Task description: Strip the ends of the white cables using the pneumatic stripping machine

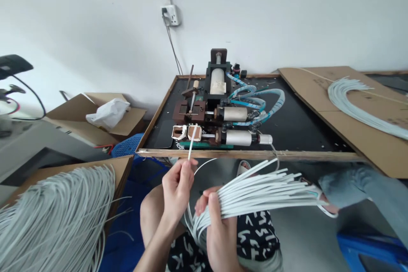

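Observation:
My left hand (178, 185) pinches one white cable (191, 146) between thumb and fingers. The cable's upper end reaches the brown block of the pneumatic machine (238, 137), between its white-edged jaws; how far it goes in I cannot tell. Wrapped around a thick bundle of white cables (255, 195), my right hand (219, 225) sits over my lap. The loose ends of the bundle fan out to the right, below the table's front edge. Part of the bundle's length is hidden behind my hands.
A black-topped table (302, 121) with a wooden rim carries the machine and its blue air hoses (274, 100). Cardboard (309, 93) with more cables lies at right. At lower left is a cable pile (60, 216); behind it, an open carton (75, 125). Another person's leg (360, 187) is at right.

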The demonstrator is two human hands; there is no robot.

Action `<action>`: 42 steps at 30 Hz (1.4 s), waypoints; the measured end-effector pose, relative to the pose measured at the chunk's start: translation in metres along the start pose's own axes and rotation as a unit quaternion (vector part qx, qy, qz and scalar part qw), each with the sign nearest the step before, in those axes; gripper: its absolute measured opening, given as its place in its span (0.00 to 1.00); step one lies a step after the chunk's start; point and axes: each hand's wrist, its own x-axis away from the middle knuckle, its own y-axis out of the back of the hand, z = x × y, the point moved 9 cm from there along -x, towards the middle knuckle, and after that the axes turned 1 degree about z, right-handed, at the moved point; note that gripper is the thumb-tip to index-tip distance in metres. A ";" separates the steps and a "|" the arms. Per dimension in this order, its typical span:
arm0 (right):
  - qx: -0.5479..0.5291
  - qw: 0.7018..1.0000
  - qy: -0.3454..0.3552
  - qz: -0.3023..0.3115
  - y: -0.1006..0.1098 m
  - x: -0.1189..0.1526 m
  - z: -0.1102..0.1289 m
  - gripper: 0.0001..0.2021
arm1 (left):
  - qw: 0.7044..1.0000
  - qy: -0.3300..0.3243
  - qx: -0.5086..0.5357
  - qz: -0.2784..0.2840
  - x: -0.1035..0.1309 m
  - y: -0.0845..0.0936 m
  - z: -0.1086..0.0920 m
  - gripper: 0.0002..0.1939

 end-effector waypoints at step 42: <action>-0.004 0.997 -0.040 -0.072 0.029 0.004 0.005 0.17 | 1.000 0.018 0.001 -0.011 -0.030 0.003 0.008 0.20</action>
